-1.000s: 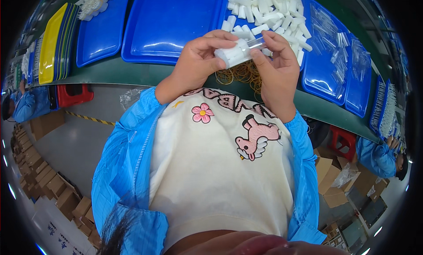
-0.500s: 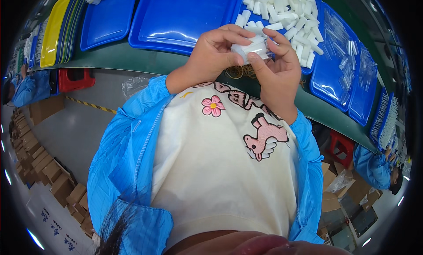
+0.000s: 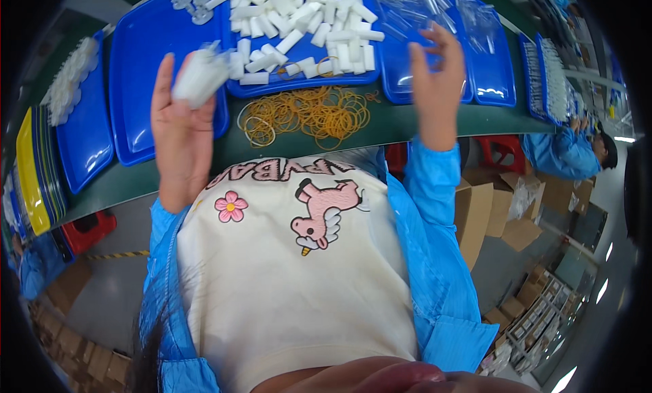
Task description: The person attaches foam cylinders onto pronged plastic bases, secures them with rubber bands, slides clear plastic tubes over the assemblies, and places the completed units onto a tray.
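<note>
Looks bright and fairly even across the middle, with soft shading in the folds of the pale shirt (image 3: 292, 277). Shows glaring white light strips (image 3: 564, 379) at the lower right and pale glare on the large blue tray (image 3: 153, 74). Smears the white bundle (image 3: 200, 79) in the left hand (image 3: 182, 132) with motion blur; softens the right hand (image 3: 438, 87). Renders rubber bands (image 3: 305, 115) more crisply. Curves straight edges near the rim, then falls to black.

A cream shirt (image 3: 285, 291) bears pink letters (image 3: 269, 169) (foreshortened).
</note>
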`<move>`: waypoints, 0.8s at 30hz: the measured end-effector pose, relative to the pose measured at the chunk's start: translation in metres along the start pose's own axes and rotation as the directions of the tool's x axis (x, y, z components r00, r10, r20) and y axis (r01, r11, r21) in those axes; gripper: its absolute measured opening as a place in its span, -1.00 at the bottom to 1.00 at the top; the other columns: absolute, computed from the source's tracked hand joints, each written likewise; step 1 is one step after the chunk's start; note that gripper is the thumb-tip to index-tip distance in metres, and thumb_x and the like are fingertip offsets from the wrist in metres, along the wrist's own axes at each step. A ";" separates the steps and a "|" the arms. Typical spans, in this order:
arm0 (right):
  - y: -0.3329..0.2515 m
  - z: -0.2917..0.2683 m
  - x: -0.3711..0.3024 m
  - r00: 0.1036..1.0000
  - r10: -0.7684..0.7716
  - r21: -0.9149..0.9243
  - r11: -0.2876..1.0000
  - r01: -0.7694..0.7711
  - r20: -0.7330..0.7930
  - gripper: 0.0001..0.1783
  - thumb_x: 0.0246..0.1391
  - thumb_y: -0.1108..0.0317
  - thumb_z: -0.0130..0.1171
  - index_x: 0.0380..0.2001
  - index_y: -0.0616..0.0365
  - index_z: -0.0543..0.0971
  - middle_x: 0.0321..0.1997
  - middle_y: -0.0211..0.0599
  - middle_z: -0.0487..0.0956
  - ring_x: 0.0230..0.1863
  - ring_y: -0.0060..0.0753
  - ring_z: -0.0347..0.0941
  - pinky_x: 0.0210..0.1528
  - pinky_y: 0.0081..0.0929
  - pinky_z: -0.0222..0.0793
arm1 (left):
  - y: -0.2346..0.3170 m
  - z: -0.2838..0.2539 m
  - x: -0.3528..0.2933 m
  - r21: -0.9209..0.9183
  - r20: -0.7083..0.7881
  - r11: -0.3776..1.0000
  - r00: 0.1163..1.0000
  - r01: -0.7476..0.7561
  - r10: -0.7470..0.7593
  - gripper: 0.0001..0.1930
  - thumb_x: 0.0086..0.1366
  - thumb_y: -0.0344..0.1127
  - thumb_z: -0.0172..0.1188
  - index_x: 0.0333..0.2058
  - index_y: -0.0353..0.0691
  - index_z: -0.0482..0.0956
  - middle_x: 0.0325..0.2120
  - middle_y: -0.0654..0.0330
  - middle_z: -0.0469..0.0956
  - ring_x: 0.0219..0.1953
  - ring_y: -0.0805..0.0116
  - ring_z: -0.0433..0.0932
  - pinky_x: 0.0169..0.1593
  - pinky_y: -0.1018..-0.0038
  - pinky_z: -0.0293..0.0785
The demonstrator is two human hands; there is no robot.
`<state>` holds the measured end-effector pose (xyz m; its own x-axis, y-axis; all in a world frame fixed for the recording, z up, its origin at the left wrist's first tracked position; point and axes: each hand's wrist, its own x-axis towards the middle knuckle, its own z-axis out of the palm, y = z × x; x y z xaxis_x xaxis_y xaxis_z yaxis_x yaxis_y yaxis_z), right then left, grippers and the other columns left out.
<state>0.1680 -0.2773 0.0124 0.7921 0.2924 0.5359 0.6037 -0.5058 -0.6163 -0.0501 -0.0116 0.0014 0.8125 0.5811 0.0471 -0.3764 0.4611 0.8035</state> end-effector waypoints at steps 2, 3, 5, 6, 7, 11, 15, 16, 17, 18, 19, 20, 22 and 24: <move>0.058 -0.042 0.010 0.999 -0.043 -0.389 0.921 0.035 -0.012 -0.62 0.01 0.38 0.29 -0.07 0.22 0.55 -0.16 -0.02 0.61 -0.16 -0.04 0.55 -0.10 -0.24 0.45 | 0.006 -0.008 0.006 -0.278 -0.071 0.959 0.995 0.054 -0.077 -0.45 0.44 -0.16 0.00 0.30 -0.22 0.15 0.24 -0.05 0.27 0.19 0.06 0.40 0.18 0.32 0.48; 0.068 -0.064 0.009 0.999 -0.035 -0.416 0.909 0.023 -0.022 -0.62 0.01 0.38 0.29 -0.07 0.22 0.55 -0.16 -0.02 0.61 -0.16 -0.04 0.55 -0.10 -0.24 0.45 | 0.006 -0.014 0.010 -0.295 -0.050 0.952 0.994 0.077 -0.096 -0.45 0.44 -0.16 0.00 0.30 -0.22 0.15 0.24 -0.05 0.27 0.19 0.06 0.40 0.18 0.32 0.48; 0.084 -0.076 0.011 0.937 0.336 -0.679 0.710 -0.186 0.095 -0.62 -0.03 0.35 0.32 -0.12 0.25 0.56 -0.21 0.01 0.62 -0.15 0.02 0.56 -0.10 -0.21 0.46 | 0.004 -0.026 0.007 -0.441 0.177 0.873 0.974 0.209 -0.144 -0.49 0.46 -0.17 -0.04 0.27 -0.30 0.18 0.15 -0.09 0.38 0.05 0.09 0.55 0.00 0.37 0.63; 0.090 -0.077 0.008 0.938 0.333 -0.680 0.711 -0.182 0.098 -0.62 -0.03 0.35 0.32 -0.12 0.25 0.56 -0.21 0.01 0.62 -0.15 0.02 0.56 -0.10 -0.21 0.46 | 0.000 -0.024 0.006 -0.499 0.188 0.832 0.968 0.241 -0.168 -0.53 0.46 -0.20 -0.05 0.24 -0.30 0.23 0.13 -0.11 0.40 -0.04 0.08 0.60 -0.12 0.41 0.67; 0.093 -0.074 0.006 0.934 0.326 -0.661 0.735 -0.155 0.144 -0.60 -0.04 0.32 0.34 -0.12 0.26 0.56 -0.21 0.01 0.62 -0.15 0.04 0.56 -0.11 -0.21 0.47 | -0.002 -0.021 0.006 -0.499 0.183 0.834 0.970 0.235 -0.163 -0.53 0.46 -0.20 -0.05 0.24 -0.30 0.23 0.13 -0.11 0.40 -0.04 0.08 0.60 -0.12 0.41 0.67; 0.090 -0.069 -0.002 0.938 0.310 -0.648 0.749 -0.138 0.159 -0.64 -0.04 0.31 0.31 -0.17 0.27 0.59 -0.20 0.01 0.63 -0.16 0.04 0.58 -0.14 -0.21 0.49 | -0.006 -0.015 0.003 -0.337 0.088 0.902 0.963 0.270 -0.256 -0.58 0.44 -0.25 -0.01 0.20 -0.26 0.28 0.17 -0.11 0.36 0.00 0.04 0.56 -0.09 0.42 0.65; 0.066 -0.050 -0.006 0.928 0.336 -0.583 0.791 -0.183 0.164 -0.72 -0.03 0.37 0.24 -0.22 0.26 0.62 -0.20 0.00 0.63 -0.19 0.02 0.58 -0.17 -0.20 0.50 | -0.004 -0.002 0.001 -0.223 0.161 0.934 0.955 0.280 -0.248 -0.63 0.43 -0.29 0.00 0.16 -0.23 0.32 0.25 -0.09 0.25 0.13 0.06 0.47 0.01 0.46 0.60; 0.059 -0.047 -0.009 0.946 0.260 -0.599 0.795 -0.097 0.193 -0.76 -0.02 0.39 0.20 -0.25 0.26 0.62 -0.18 0.00 0.63 -0.20 0.02 0.58 -0.18 -0.20 0.50 | -0.004 -0.001 0.000 -0.139 0.140 0.952 0.957 0.272 -0.253 -0.62 0.43 -0.29 0.00 0.17 -0.23 0.31 0.25 -0.08 0.25 0.14 0.10 0.46 0.05 0.45 0.58; 0.053 -0.043 -0.011 0.958 0.183 -0.609 0.793 -0.009 0.223 -0.79 -0.02 0.41 0.17 -0.29 0.26 0.62 -0.16 0.00 0.62 -0.21 0.02 0.58 -0.20 -0.20 0.50 | -0.005 0.001 0.000 -0.053 0.117 0.963 0.959 0.264 -0.257 -0.61 0.43 -0.30 0.01 0.19 -0.23 0.30 0.26 -0.07 0.25 0.16 0.13 0.45 0.09 0.45 0.56; 0.045 -0.036 -0.013 0.955 0.184 -0.600 0.800 -0.007 0.234 -0.79 -0.02 0.41 0.17 -0.29 0.26 0.62 -0.16 0.00 0.62 -0.21 0.02 0.58 -0.20 -0.20 0.50 | -0.001 0.006 0.002 0.040 0.152 0.960 0.948 0.276 -0.279 -0.56 0.43 -0.28 0.03 0.23 -0.23 0.27 0.27 -0.07 0.24 0.18 0.20 0.43 0.14 0.43 0.53; 0.035 -0.029 -0.016 0.968 0.033 -0.556 0.823 0.114 0.248 -0.81 -0.02 0.44 0.17 -0.30 0.27 0.62 -0.14 0.00 0.61 -0.22 0.04 0.57 -0.20 -0.19 0.50 | -0.002 0.009 0.003 0.048 0.140 0.959 0.949 0.280 -0.284 -0.56 0.43 -0.28 0.03 0.23 -0.23 0.27 0.27 -0.07 0.24 0.18 0.20 0.43 0.14 0.43 0.53; 0.030 -0.024 -0.018 0.960 -0.119 -0.510 0.827 0.236 0.251 -0.83 -0.03 0.47 0.18 -0.32 0.28 0.61 -0.12 0.00 0.60 -0.24 0.05 0.57 -0.20 -0.18 0.50 | -0.003 0.011 0.003 0.002 0.177 0.958 0.943 0.287 -0.283 -0.54 0.42 -0.26 0.04 0.24 -0.24 0.25 0.27 -0.07 0.24 0.18 0.20 0.42 0.13 0.43 0.53; 0.034 -0.015 -0.020 0.948 -0.145 -0.422 0.869 0.259 0.283 -0.85 -0.04 0.51 0.20 -0.34 0.29 0.60 -0.13 -0.01 0.58 -0.27 0.06 0.55 -0.22 -0.17 0.50 | -0.005 0.016 0.003 -0.021 0.194 0.949 0.933 0.314 -0.304 -0.37 0.33 -0.11 0.17 0.27 -0.22 0.20 0.27 -0.11 0.21 0.16 0.14 0.45 0.05 0.43 0.59; 0.033 -0.013 -0.020 0.936 -0.172 -0.339 0.899 0.277 0.308 -0.87 -0.06 0.54 0.21 -0.36 0.30 0.59 -0.13 -0.02 0.56 -0.30 0.07 0.54 -0.24 -0.16 0.50 | -0.005 0.011 0.004 -0.026 0.234 0.941 0.917 0.337 -0.322 -0.40 0.34 -0.11 0.16 0.25 -0.21 0.23 0.27 -0.11 0.21 0.15 0.15 0.45 0.03 0.43 0.60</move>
<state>0.1705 -0.3107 -0.0113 0.6652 0.6109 0.4294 0.7314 -0.6488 -0.2100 -0.0404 -0.0189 0.0041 0.9707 0.2277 -0.0763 -0.0922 0.6468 0.7571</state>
